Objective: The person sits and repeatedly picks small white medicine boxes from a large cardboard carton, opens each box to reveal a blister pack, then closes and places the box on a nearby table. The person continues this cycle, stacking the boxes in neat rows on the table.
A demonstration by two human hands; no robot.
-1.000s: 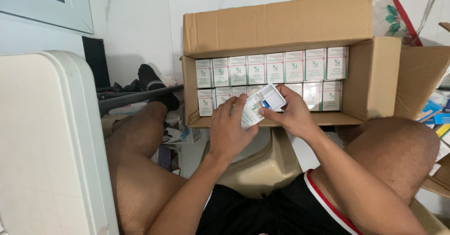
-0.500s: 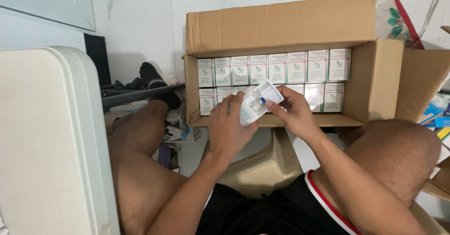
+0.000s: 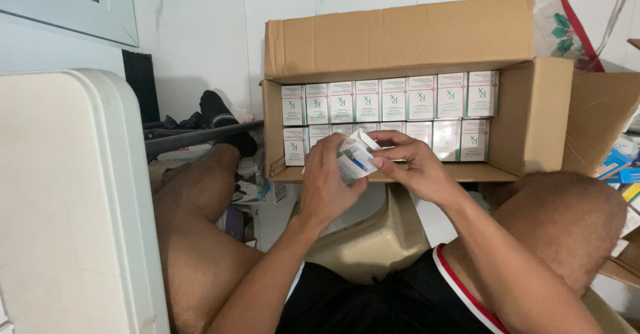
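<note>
Right now both my hands meet in front of an open cardboard carton that lies on its side ahead of my knees, its top flap standing up against the white wall. My left hand is curled around a small white medicine box, fingers wrapped over its near side and thumb pressed along its edge, so the box sits tilted between my palms just in front of the carton's lower lip. My right hand comes in from the other side, its fingertips pinching the box's far end, where a small end flap stands open. A blue mark shows on the box face between my thumbs. Inside the carton, matching white boxes with green trim stand upright in two tidy rows, packed side by side; the lower row is partly hidden behind my hands. My bare knees spread to either side, and I sit on a beige plastic stool that shows between my thighs. A pale white surface with a rounded corner fills the left of the view, close beside my left leg. At the far right, colourful small packages lie behind the carton's side flap, too blurred to tell apart.
</note>
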